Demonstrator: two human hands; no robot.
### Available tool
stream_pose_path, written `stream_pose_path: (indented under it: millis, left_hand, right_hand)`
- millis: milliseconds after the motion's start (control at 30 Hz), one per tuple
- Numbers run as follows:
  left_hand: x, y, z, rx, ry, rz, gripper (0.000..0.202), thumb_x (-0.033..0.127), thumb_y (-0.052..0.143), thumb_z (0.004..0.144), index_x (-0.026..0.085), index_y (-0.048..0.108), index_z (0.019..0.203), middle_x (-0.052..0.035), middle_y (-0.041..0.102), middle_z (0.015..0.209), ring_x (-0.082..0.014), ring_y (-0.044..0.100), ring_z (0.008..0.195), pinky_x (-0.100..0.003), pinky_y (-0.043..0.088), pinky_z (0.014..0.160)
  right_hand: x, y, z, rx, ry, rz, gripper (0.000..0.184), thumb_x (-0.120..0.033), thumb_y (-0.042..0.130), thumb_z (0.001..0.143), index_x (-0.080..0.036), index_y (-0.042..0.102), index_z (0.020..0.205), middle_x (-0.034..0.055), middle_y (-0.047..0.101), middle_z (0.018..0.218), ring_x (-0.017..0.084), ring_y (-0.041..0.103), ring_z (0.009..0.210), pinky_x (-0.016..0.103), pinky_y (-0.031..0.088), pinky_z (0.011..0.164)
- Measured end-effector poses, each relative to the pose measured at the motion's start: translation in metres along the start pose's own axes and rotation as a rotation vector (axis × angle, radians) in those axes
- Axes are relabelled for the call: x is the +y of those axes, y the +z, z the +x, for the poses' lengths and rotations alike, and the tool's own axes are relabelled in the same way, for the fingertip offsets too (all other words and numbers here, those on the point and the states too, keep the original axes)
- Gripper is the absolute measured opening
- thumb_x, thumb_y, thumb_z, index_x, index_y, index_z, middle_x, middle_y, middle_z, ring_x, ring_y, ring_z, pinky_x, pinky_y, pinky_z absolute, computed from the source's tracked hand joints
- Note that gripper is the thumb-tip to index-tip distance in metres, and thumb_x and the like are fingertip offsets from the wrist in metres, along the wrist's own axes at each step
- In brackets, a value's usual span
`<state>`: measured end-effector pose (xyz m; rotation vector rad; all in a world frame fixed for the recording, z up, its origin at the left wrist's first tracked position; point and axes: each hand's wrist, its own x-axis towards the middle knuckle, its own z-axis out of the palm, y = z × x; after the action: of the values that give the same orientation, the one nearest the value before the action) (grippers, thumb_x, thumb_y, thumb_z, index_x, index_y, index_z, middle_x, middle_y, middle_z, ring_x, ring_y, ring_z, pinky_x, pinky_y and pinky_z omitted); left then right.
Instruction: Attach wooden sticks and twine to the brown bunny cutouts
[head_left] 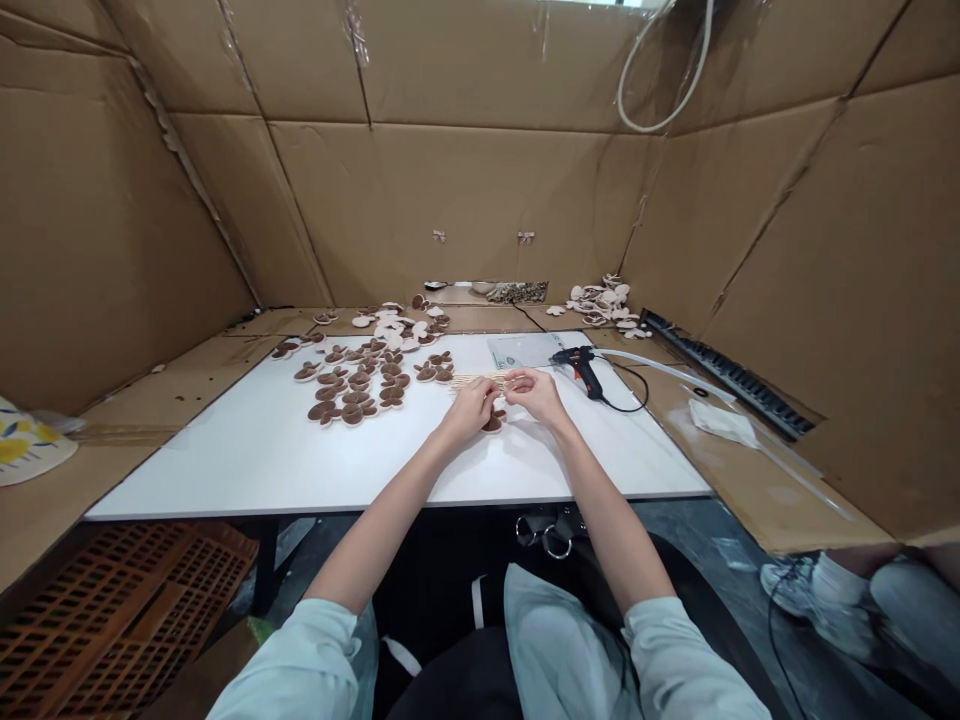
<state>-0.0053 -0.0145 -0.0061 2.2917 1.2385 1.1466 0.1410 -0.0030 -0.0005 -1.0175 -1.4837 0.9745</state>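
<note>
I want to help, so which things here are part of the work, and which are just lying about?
Part of the work, it seems:
brown cutouts, one close by the left hand
thin sticks, at both hands
glue gun, probably, lying near the right hand

Probably just lying about:
white tissue or cloth
orange crate, below the table

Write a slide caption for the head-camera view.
Left hand and right hand close together over a white tabletop, with brown round-lobed cutouts and a black glue gun nearby.
</note>
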Motion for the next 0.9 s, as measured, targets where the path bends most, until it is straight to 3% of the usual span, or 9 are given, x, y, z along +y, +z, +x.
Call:
stream_pose_path:
  millis: [167, 400, 700, 900]
  left_hand:
    - [0.003, 0.005, 0.0, 0.065, -0.006, 0.068, 0.016, 0.019, 0.038, 0.082, 0.018, 0.051, 0.072, -0.0052, 0.056, 0.075, -0.0172, 0.052, 0.073, -0.03, 0.039, 0.07]
    - [0.003, 0.007, 0.002, 0.129, -0.012, 0.162, 0.015, 0.017, 0.041, 0.081, 0.018, 0.052, 0.071, -0.006, 0.057, 0.074, -0.0192, 0.051, 0.076, -0.032, 0.038, 0.073]
    - [-0.008, -0.003, 0.0, -0.018, 0.068, 0.038, 0.015, 0.022, 0.047, 0.08, 0.019, 0.061, 0.079, -0.0054, 0.061, 0.082, -0.0182, 0.054, 0.079, -0.031, 0.039, 0.077]
    - [-0.009, -0.005, 0.0, -0.069, 0.154, 0.189, 0.019, 0.018, 0.045, 0.079, 0.019, 0.064, 0.076, -0.0074, 0.062, 0.076, -0.0183, 0.054, 0.075, -0.031, 0.04, 0.074]
  right_hand:
    - [-0.004, 0.002, -0.001, 0.092, 0.005, -0.011, 0.022, -0.014, 0.058, 0.048, -0.017, 0.058, 0.069, -0.0028, 0.057, 0.054, 0.013, 0.057, 0.056, 0.025, 0.046, 0.053]
    - [-0.004, 0.003, -0.001, 0.115, 0.004, 0.034, 0.022, -0.016, 0.059, 0.049, -0.018, 0.055, 0.071, -0.0042, 0.056, 0.053, 0.012, 0.055, 0.052, 0.026, 0.047, 0.051]
    - [0.004, 0.002, 0.001, -0.055, 0.031, 0.08, 0.026, -0.02, 0.064, 0.051, -0.018, 0.053, 0.075, -0.0044, 0.058, 0.054, 0.012, 0.057, 0.052, 0.028, 0.049, 0.054]
    - [0.002, 0.002, -0.001, -0.083, 0.055, 0.023, 0.023, -0.02, 0.063, 0.053, -0.018, 0.053, 0.074, -0.0037, 0.057, 0.052, 0.013, 0.057, 0.05, 0.029, 0.049, 0.054]
